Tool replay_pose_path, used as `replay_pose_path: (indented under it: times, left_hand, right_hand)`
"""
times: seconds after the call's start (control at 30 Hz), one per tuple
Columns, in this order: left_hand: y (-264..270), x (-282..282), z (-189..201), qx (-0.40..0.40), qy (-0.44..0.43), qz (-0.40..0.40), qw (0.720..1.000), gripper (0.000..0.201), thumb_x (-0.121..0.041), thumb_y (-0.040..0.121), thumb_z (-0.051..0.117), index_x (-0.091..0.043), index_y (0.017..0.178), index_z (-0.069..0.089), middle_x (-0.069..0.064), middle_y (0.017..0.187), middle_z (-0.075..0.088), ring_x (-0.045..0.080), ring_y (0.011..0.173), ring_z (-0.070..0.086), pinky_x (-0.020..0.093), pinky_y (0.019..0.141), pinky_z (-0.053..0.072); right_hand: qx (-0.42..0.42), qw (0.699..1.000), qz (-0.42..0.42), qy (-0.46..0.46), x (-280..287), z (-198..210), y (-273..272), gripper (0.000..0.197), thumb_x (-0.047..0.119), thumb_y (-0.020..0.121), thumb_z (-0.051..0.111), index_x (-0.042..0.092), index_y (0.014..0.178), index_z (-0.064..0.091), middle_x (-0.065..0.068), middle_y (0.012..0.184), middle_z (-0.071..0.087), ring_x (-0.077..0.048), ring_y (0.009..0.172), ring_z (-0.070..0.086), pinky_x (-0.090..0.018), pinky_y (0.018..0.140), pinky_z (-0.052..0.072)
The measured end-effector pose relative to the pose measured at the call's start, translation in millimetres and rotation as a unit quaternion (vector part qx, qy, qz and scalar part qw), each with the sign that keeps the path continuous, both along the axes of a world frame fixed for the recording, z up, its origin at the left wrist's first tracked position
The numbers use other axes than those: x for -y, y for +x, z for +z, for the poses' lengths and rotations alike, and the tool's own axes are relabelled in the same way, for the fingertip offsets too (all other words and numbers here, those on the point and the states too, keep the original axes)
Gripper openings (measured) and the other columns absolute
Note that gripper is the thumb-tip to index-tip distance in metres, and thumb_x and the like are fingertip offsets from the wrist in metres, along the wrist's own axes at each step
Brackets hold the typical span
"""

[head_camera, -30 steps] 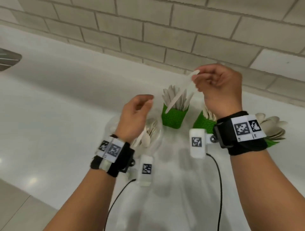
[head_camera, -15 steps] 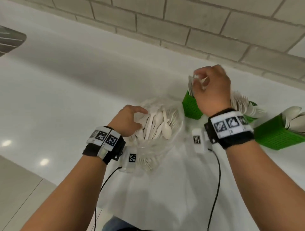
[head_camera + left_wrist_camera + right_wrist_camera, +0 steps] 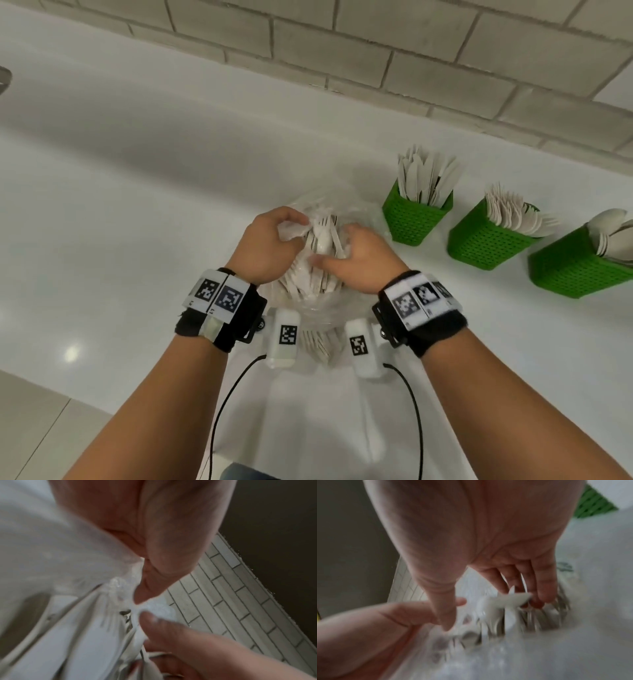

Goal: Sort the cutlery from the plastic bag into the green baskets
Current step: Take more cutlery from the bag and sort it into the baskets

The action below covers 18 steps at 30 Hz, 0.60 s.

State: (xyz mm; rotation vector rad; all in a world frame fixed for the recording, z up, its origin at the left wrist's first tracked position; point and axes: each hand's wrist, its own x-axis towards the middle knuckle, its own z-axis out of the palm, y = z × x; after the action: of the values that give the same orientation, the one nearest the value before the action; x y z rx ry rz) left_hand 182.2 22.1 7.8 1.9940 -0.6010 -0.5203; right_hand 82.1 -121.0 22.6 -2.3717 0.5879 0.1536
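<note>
Now our left hand (image 3: pixel 265 248) pinches the crinkled clear plastic bag (image 3: pixel 359 219). Our right hand (image 3: pixel 359 260) reaches, fingers extended, into the pale flat cutlery (image 3: pixel 322 240) inside. Three perforated green baskets (image 3: pixel 416 221) stand near.

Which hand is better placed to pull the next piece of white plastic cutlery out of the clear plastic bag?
Right. The right hand has its fingers down among the white plastic cutlery in the clear plastic bag. The left hand is pinching the bag's film, probably holding it open.

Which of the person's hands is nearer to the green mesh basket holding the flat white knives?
Right. The right hand reaches into the bag just left of the basket; the left hand lies farther left.
</note>
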Motion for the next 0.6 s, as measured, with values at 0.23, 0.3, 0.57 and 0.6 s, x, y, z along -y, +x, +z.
replay_pose_path:
  times: [0.23,0.3,0.57,0.6]
  left_hand:
    - [-4,13,-10,0.024,0.087,-0.013,0.996,0.036,-0.018,0.084,0.070,-0.024,0.116,0.054,0.005,0.127,0.052,0.018,0.100,0.055,0.026,0.081,0.042]
    - [-11,19,-11,0.032,0.094,-0.036,0.994,0.039,-0.010,0.083,0.066,-0.024,0.117,0.051,0.004,0.129,0.054,0.022,0.095,0.058,0.032,0.081,0.047]
    - [-5,19,-5,0.001,0.066,-0.057,0.996,0.036,0.003,0.081,0.058,-0.029,0.098,0.057,-0.003,0.115,0.060,0.023,0.071,0.066,0.038,0.063,0.056]
    - [-6,19,-5,-0.002,0.063,-0.057,0.996,0.037,0.003,0.080,0.058,-0.029,0.097,0.057,-0.004,0.114,0.060,0.024,0.075,0.067,0.040,0.067,0.058]
  right_hand:
    - [-0.128,0.985,-0.037,-0.107,3,-12,-22,0.059,0.070,0.081,0.055,0.017,0.059,0.042,-0.002,0.064,0.048,-0.026,0.074,0.054,-0.030,0.059,0.034]
    - [-0.098,0.991,-0.055,-0.079,1,-23,-15,0.061,0.076,0.072,0.060,0.015,0.077,0.057,-0.006,0.084,0.058,-0.026,0.088,0.057,-0.030,0.067,0.042]
    - [0.028,0.957,-0.222,0.184,8,-35,-6,0.061,0.057,0.056,0.085,0.008,0.091,0.071,-0.005,0.088,0.075,-0.017,0.078,0.071,-0.032,0.071,0.058]
    - [0.020,0.952,-0.227,0.202,10,-33,-5,0.054,0.049,0.058,0.087,0.008,0.090,0.072,-0.004,0.087,0.075,-0.016,0.077,0.071,-0.031,0.072,0.058]
